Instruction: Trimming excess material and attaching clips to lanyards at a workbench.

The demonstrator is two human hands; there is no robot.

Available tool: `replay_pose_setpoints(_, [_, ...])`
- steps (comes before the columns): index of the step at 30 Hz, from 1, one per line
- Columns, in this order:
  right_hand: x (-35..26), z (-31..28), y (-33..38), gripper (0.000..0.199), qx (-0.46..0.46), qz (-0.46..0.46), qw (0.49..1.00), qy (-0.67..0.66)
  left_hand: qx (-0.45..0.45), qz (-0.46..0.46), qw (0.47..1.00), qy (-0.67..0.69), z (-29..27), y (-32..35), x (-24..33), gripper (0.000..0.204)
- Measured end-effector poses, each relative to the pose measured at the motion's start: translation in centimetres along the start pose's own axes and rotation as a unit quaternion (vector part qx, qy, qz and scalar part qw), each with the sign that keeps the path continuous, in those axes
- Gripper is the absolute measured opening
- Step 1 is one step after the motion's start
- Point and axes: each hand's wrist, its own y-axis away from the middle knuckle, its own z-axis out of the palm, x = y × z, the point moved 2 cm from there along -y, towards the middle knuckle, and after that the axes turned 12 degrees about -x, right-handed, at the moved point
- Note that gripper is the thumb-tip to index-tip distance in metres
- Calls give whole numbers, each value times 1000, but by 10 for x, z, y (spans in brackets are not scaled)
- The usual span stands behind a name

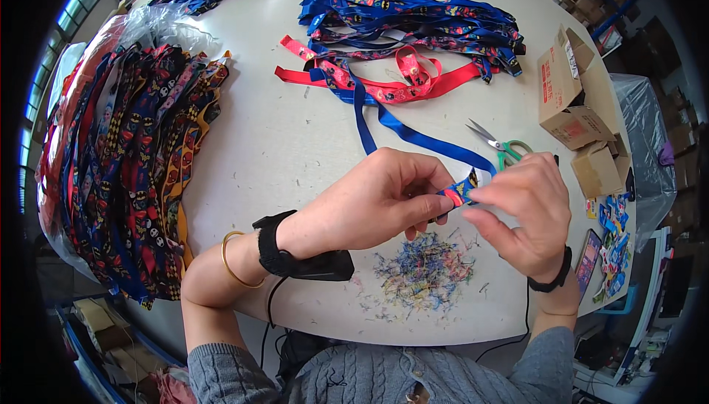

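My left hand [377, 201] pinches the end of a blue printed ribbon [402, 132] whose tail runs up the white table [281, 138] to a heap of blue and red ribbons [413, 24]. My right hand [528, 208] grips the same ribbon end [461, 191] with its fingertips, right against the left thumb. A small pile of coloured thread trimmings [422, 271] lies just below both hands. Green-handled scissors [501, 145] rest on the table just above my right hand.
A long stack of patterned ribbons [140, 160] fills the table's left side, with clear plastic [159, 27] behind it. Open cardboard boxes [580, 105] stand at the right edge. Small blue packets [611, 234] lie at the lower right.
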Motion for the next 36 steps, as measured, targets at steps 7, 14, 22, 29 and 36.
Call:
replay_pose_setpoints(7, [6, 5, 1, 22, -37, -60, 997, 42, 46, 54, 986, -148, 8, 2, 0, 12])
replay_pose_setpoints(14, [12, 19, 5, 12, -53, 52, 993, -88, 53, 47, 987, -148, 8, 0, -1, 12])
replay_pose_setpoints(22, [12, 11, 5, 10, -89, 56, 981, -160, 35, 30, 999, -18, 0, -2, -4, 12])
replay_pose_setpoints(29, [13, 14, 4, 12, -83, 41, 984, -152, 28, 40, 999, 19, -1, -2, -4, 12])
replay_pose_setpoints(36, [12, 15, 2, 16, -70, -36, 995, -64, 45, 29, 996, 68, 1, -2, -2, 14])
